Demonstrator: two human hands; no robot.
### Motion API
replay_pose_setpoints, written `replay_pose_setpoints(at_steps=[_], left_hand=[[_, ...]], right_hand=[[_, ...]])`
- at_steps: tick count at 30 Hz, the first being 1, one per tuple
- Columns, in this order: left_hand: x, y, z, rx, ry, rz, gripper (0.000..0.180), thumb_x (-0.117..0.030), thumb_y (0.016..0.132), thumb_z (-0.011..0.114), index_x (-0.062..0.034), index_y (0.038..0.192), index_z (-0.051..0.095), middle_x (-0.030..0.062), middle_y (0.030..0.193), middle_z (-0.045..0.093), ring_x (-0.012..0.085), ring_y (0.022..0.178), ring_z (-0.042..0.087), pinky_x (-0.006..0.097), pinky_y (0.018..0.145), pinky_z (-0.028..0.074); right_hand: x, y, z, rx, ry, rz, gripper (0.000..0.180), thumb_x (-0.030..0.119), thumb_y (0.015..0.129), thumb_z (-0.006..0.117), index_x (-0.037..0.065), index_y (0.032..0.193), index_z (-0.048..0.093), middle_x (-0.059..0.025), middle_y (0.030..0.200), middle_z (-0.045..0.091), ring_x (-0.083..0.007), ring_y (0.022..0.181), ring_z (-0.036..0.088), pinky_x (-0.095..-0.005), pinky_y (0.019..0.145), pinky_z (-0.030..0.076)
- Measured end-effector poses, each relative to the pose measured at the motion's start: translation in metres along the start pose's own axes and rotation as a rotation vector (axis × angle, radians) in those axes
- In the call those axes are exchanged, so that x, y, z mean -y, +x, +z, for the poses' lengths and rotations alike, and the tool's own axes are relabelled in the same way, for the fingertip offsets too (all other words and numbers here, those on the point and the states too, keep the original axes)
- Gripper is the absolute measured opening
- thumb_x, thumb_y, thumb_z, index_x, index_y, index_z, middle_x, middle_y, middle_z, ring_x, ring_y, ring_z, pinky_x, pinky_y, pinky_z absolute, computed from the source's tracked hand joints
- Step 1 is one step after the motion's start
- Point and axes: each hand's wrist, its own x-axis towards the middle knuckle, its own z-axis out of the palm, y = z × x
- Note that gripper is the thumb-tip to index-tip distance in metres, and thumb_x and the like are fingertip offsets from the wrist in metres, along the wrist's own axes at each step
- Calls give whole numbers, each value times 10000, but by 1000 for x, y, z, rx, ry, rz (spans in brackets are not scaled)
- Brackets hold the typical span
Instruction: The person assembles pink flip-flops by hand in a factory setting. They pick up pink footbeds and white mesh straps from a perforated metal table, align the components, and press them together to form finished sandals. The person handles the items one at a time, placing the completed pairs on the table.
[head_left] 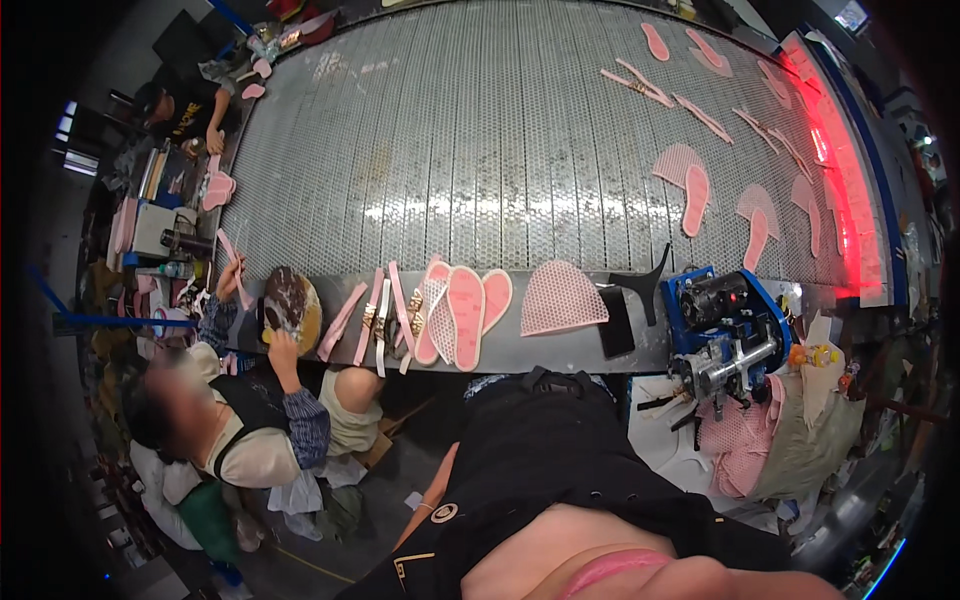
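Pink insoles and a pink mesh shoe piece lie at the near edge of the perforated metal conveyor; the wearer's hands are out of view, their grip unknowable.

My hands: neither shows; only a bare forearm enters, cut off by the lower edge.
Pink strip: across that forearm, too blurred to identify.
Co-worker's face: blurred, left of the forearm.
Far seated person: too small to read.
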Motion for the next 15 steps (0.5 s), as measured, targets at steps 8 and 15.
replay_pose_setpoints(at_steps=[8, 15], left_hand=[[-79, -31, 26, 101, -166, -129, 313, 4, 879, 555, -6, 1190, 529, 42, 1221, 581, 114, 1086, 551, 269, 936, 443], [-106, -38, 28, 234, -156, -216, 317, 15, 865, 549, -6, 1181, 536, 40, 1212, 587, 114, 1085, 553, 270, 938, 443]], right_hand=[[36, -28, -11, 150, -95, 181, 168, 174, 892, 629, 35, 977, 588, 44, 807, 573, -52, 668, 493, -207, 588, 401], [42, -46, -14, 172, -81, 233, 169, 177, 892, 630, 37, 975, 587, 45, 806, 571, -52, 662, 487, -207, 584, 397]])
